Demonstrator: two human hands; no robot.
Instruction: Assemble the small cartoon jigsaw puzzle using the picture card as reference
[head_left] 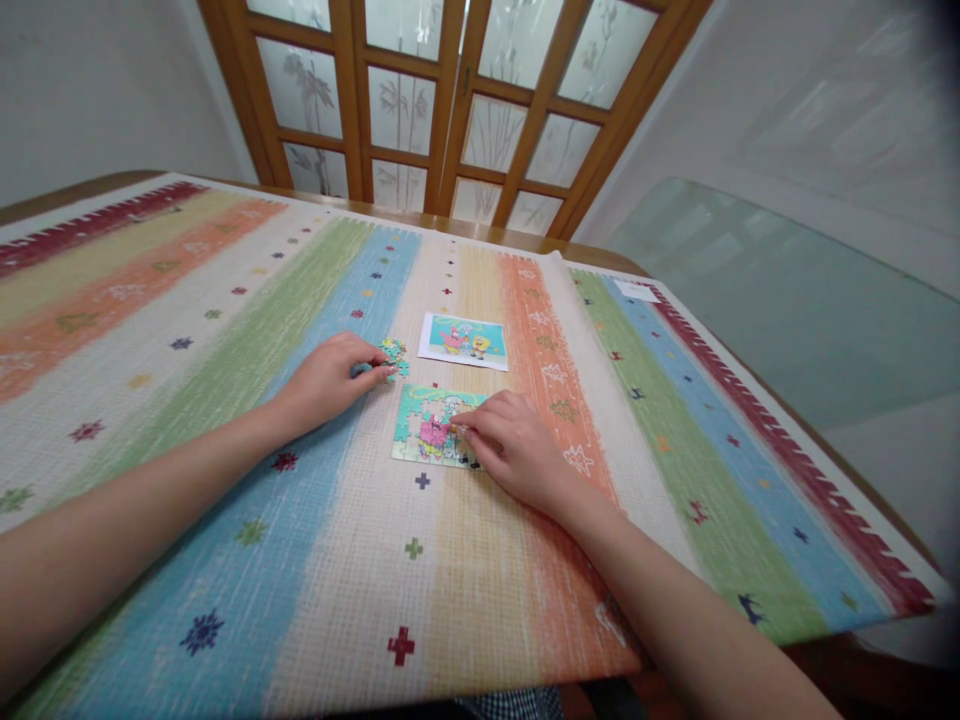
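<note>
A small, partly assembled cartoon jigsaw puzzle (426, 424) lies on the striped mat (300, 520). My right hand (514, 447) rests over its right side, fingers curled and pinched on a piece at the puzzle's surface. My left hand (330, 378) lies to the upper left, fingertips closed on loose puzzle pieces (393, 352) in a small heap. A reference picture card (463, 340) showing the cartoon figures lies just beyond the puzzle.
The colourful striped mat covers a wooden table (480, 232). Wooden-framed frosted glass doors (450, 110) stand behind the table. A glass tabletop (787, 300) lies to the right, past the mat's red edge.
</note>
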